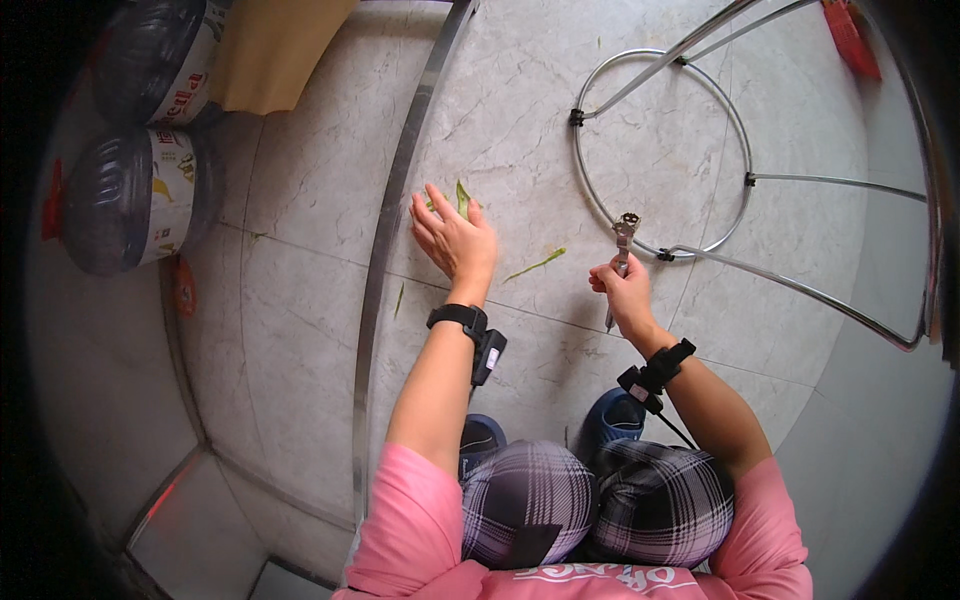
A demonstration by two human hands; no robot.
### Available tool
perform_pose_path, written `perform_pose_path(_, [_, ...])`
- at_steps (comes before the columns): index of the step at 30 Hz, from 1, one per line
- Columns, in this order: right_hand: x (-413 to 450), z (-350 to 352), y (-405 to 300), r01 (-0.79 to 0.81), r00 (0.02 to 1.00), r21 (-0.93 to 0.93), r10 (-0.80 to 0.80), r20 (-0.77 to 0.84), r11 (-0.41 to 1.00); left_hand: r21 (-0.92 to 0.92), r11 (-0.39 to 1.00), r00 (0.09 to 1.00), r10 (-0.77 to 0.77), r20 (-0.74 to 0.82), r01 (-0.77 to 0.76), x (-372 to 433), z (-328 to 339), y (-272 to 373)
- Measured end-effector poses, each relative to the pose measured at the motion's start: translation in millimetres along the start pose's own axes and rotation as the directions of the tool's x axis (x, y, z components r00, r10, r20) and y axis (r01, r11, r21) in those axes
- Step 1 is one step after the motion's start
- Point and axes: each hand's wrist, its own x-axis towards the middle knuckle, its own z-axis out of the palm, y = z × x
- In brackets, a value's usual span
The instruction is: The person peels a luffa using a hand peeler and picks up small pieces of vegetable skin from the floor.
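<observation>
My left hand (454,238) is over the pale tiled floor, palm down, with thumb and fingers apart. Beside its fingertips is a green leaf scrap (463,197), partly covered by the hand; whether they touch is unclear. In my right hand (627,292) is a slim metal hand tool (623,238), perhaps a peeler, held by its handle with the wider slotted head pointing away from me. That head overlaps the near rim of a chromed metal ring (581,169) in the view. Between my hands a thin green stalk scrap (541,262) lies on the floor.
The ring belongs to a tubular stool frame (814,281) at the right. Left of my left hand runs a metal rail (388,225). Beyond it lie large clear plastic bottles (112,199) and a brown sheet (281,56). A red object (851,41) is at upper right.
</observation>
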Motion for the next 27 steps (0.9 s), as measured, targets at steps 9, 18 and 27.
perform_pose_path(9, [-2.8, -6.3, 1.0, -0.043, 0.999, -0.012, 0.043, 0.014, 0.999, -0.072, 0.997, 0.961, -0.015, 0.276, 0.036, -21.2, -13.8, 39.1])
perform_pose_path(18, [-5.3, -11.8, 1.2, -0.051, 0.998, -0.007, 0.051, 0.022, 0.999, -0.271, 0.926, 0.850, 0.354, 0.389, -0.262, -46.3, 3.3, 16.6])
perform_pose_path(27, [-5.8, 3.3, 0.0, 0.062, 0.997, -0.149, -0.054, 0.054, 0.987, -0.461, 0.870, 0.942, 0.285, 0.179, -0.175, -55.3, -63.0, -23.3])
